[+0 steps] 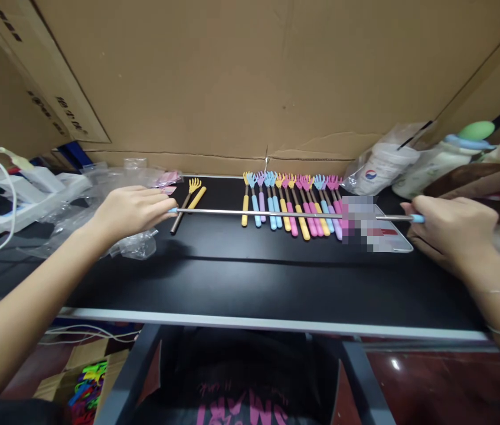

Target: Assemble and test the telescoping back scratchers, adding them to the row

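A telescopic back scratcher [250,213] is stretched out level above the black table, its thin metal rod spanning from one hand to the other. My left hand [137,209] is closed around one end, where a bit of light blue shows at the fingertips. At the other end my right hand [453,227] grips the rod, and a blue tip sticks out beside the thumb. Behind the rod lies a row of back scratchers [302,227] with yellow, blue, pink and purple handles and claws. Nearer my left hand are a yellow-clawed scratcher [195,186], a yellow handle [197,198] and a dark rod [179,221].
Crumpled clear plastic bags [139,245] and a white power strip [32,200] are at left. A phone [394,239], partly blurred, lies near my right hand. Behind it stand a bagged cup [382,168] and a bottle [448,156]. Cardboard [250,77] walls the back.
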{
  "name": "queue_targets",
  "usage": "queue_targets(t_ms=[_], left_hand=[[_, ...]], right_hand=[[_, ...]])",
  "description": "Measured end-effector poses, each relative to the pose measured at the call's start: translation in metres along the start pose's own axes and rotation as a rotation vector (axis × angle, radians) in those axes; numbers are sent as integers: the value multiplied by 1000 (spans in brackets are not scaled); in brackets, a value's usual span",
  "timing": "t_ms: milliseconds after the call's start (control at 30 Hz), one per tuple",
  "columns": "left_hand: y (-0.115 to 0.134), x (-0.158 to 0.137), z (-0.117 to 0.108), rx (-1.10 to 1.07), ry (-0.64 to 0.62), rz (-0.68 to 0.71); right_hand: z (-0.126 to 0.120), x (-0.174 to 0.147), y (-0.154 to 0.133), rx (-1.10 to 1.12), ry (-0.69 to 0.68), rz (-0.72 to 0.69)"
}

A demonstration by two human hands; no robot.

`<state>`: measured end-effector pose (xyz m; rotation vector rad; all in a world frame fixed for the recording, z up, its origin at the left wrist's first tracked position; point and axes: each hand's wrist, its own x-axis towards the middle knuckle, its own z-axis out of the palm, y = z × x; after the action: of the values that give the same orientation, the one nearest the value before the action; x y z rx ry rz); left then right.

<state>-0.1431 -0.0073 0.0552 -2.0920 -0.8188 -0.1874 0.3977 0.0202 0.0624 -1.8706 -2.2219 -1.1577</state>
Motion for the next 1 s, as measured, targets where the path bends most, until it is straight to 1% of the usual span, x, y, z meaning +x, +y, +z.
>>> queue_targets(t_ms=[167,233,300,400,500,600,700,800,1000], left_hand=[[0,3,0,-10,-10,-2],[-1,3,1,-24,-24,-15],[-4,-2,5,-47,-49,-55],[-11,-16,9,-58,-98,-137],[-18,-34,12,-27,-130,-171],[-24,-47,14,33,-157,-188],[-30,-53,16,95,-173,-197],[-31,-52,17,112,-163,-186],[-24,-42,19,26,-141,-181]], right_hand=[[1,-2,1,-4,30,-40],[7,-2,4,-4,59,-55],[19,-2,14,-34,79,-7],[40,-5,32,-104,59,115],[50,-9,42,-139,-32,136],[44,-10,38,-180,-122,149],[33,-8,30,-197,-196,142],[26,-7,25,-197,-261,162],[21,-7,23,-146,-379,174]])
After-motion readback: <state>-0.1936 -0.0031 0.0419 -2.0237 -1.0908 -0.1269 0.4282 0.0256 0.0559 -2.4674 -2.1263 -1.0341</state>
